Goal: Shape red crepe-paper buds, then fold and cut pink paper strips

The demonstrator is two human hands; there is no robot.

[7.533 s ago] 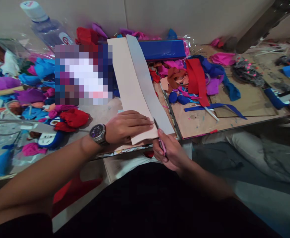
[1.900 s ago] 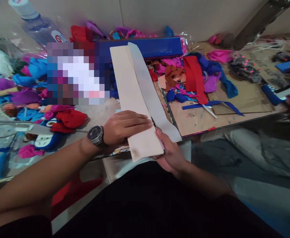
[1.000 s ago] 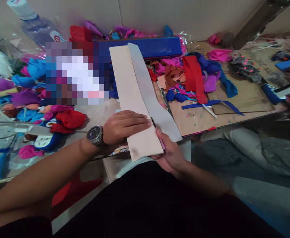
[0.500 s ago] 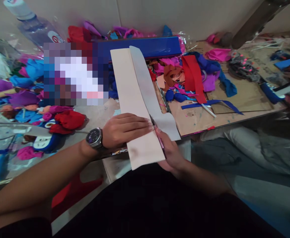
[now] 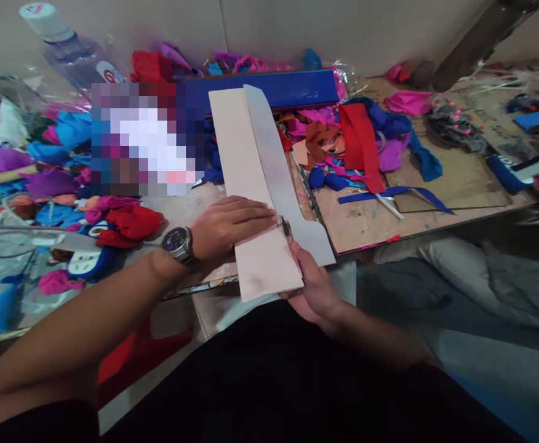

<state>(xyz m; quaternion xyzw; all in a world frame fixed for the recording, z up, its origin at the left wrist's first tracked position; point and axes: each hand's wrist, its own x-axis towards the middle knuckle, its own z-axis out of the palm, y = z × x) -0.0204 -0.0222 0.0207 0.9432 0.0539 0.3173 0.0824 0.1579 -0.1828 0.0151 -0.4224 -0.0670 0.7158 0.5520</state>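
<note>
A long cream strip of paper or thin foam (image 5: 269, 264) reaches from the worktable toward my body, with a whitish template-like sheet (image 5: 274, 147) against its right side. My left hand (image 5: 232, 224) lies flat across the cream strip, fingers stretched out together and pointing right. At the strip's right edge, my right hand (image 5: 315, 283) is closed around scissors (image 5: 286, 226). Their dark blades show just beyond my left fingertips, at the line between strip and sheet. My fingers and the strip hide most of the handles.
Coloured scraps (image 5: 320, 138) and a red strip (image 5: 362, 144) lie to the right, near a pin cushion (image 5: 456, 120). Behind is a long blue box (image 5: 297, 86). Crumpled cloth pieces (image 5: 133, 223), a power strip (image 5: 85, 261) and a bottle (image 5: 78, 52) stand left.
My left hand has slid slightly up the strip, away from my body, and more of the blades shows. The near end of the strip sits a little higher in view.
</note>
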